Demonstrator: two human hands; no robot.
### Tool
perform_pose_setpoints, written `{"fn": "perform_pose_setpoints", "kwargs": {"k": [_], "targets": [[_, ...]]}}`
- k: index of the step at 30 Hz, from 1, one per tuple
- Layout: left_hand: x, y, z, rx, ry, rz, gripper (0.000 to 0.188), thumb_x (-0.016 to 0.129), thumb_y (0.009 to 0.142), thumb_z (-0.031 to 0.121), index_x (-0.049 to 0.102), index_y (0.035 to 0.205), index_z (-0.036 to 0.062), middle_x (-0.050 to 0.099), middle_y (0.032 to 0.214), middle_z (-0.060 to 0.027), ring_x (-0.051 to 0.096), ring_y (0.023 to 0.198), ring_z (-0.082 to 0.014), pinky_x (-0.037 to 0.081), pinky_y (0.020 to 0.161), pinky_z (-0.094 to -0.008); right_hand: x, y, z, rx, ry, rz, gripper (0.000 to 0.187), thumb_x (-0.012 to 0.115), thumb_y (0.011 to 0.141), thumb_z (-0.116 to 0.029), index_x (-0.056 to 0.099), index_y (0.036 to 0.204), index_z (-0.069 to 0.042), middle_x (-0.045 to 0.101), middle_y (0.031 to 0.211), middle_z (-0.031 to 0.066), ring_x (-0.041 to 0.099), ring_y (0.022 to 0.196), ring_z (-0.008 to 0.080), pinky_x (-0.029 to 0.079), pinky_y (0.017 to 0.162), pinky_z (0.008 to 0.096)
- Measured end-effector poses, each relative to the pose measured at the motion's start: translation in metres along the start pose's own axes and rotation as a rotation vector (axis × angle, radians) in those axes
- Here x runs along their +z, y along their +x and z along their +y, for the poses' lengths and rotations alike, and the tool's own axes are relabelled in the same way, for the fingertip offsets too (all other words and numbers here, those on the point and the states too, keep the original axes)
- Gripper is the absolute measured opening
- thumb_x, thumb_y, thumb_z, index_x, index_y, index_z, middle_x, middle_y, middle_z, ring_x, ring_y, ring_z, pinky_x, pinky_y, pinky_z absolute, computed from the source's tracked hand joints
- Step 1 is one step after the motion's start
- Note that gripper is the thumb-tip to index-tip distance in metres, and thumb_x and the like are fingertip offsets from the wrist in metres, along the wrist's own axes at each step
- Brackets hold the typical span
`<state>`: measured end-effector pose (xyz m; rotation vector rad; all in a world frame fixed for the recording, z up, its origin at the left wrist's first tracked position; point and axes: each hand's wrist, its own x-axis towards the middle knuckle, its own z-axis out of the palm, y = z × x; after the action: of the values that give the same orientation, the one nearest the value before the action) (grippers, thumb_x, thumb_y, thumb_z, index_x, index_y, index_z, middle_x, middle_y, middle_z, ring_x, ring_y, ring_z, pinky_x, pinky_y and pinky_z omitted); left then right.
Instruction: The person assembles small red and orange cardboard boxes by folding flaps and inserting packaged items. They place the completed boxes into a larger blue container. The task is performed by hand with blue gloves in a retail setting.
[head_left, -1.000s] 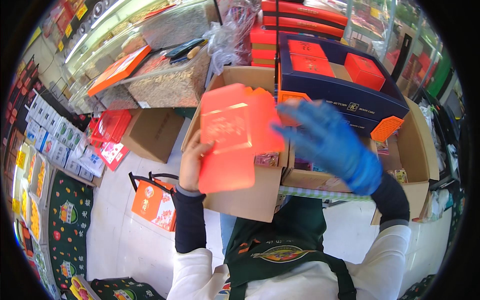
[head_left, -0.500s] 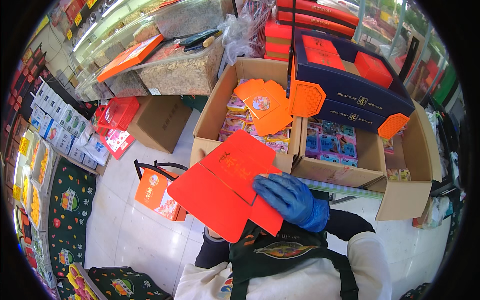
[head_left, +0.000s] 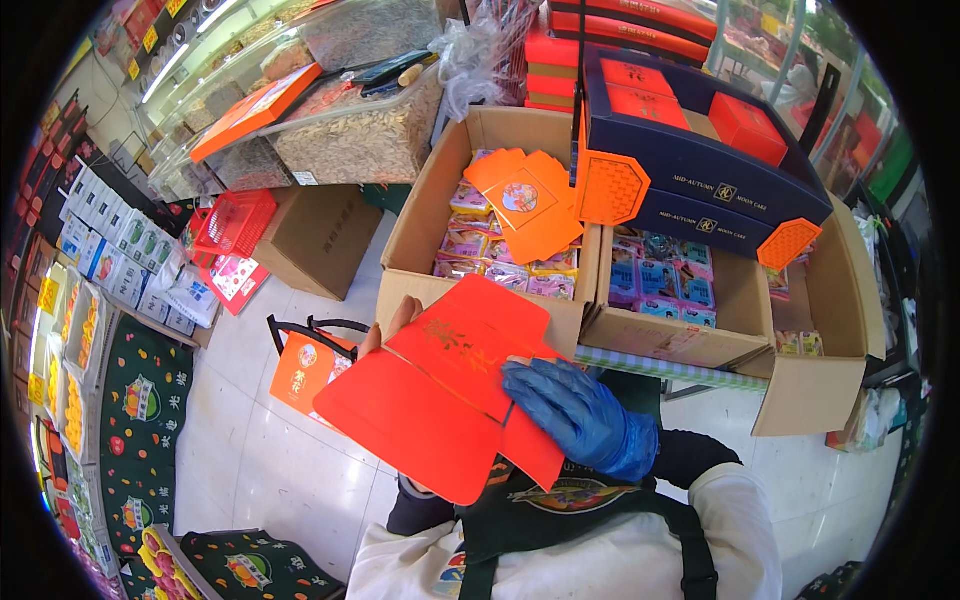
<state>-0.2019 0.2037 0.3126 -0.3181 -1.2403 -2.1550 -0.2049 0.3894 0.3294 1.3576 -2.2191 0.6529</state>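
Gold characters and crease lines mark the flat red cardboard sheet (head_left: 420,390), smooth, flapped, held before the dark green apron (head_left: 500,535); pale lettering on navy boxes (head_left: 650,150). Right hand (head_left: 580,412), wrinkled blue glove: fingers together over the sheet's right side; thumb hidden, pinch cannot be told. Left hand (head_left: 402,316) bare, fingers past upper-left edge, grip hidden. Versus half a second earlier: sheet slightly left, more left fingers visible.

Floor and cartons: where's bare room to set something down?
Bare white floor lies between the green patterned cloth and the orange handled box. Crowded: the left carton, with packets and orange cards; also around the red card, under the gloved right hand.
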Motion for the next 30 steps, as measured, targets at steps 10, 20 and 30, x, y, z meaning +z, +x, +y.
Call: {"fn": "perform_pose_setpoints", "kwargs": {"k": [10,20,30], "targets": [[-0.013,0.004,0.014,-0.055,-0.25,0.056,0.079,0.061,0.085,0.041,0.017,0.142,0.0076,0.03,0.141,-0.0224,0.03,0.132,-0.0404,0.032,0.105,-0.0539,-0.005,0.019,0.001,-0.004,0.059,0.014,0.048,0.055,0.08,-0.01,0.049,0.127,0.0,0.051,0.126,0.0154,0.053,0.113,0.0302,0.043,0.096,0.0409],[0.025,0.013,0.039,0.165,0.519,0.079,0.108,0.077,0.061,0.032,0.011,0.142,0.0028,0.026,0.14,-0.0229,0.03,0.131,-0.0323,0.032,0.102,-0.0455,-0.002,0.037,0.005,0.099,0.457,0.052,0.049,0.062,0.077,-0.005,0.05,0.124,-0.003,0.053,0.125,0.0158,0.054,0.111,0.0332,0.044,0.094,0.0395],[0.023,0.025,0.052,0.208,0.586,0.141,0.077,0.058,0.072,0.004,0.023,0.141,0.0018,0.045,0.119,-0.0132,0.047,0.116,-0.0251,0.042,0.094,-0.0401,-0.006,0.047,-0.004,0.088,0.516,0.109,0.045,0.06,0.079,0.0,0.05,0.123,-0.002,0.054,0.124,0.016,0.053,0.112,0.0339,0.042,0.096,0.0389]]}}
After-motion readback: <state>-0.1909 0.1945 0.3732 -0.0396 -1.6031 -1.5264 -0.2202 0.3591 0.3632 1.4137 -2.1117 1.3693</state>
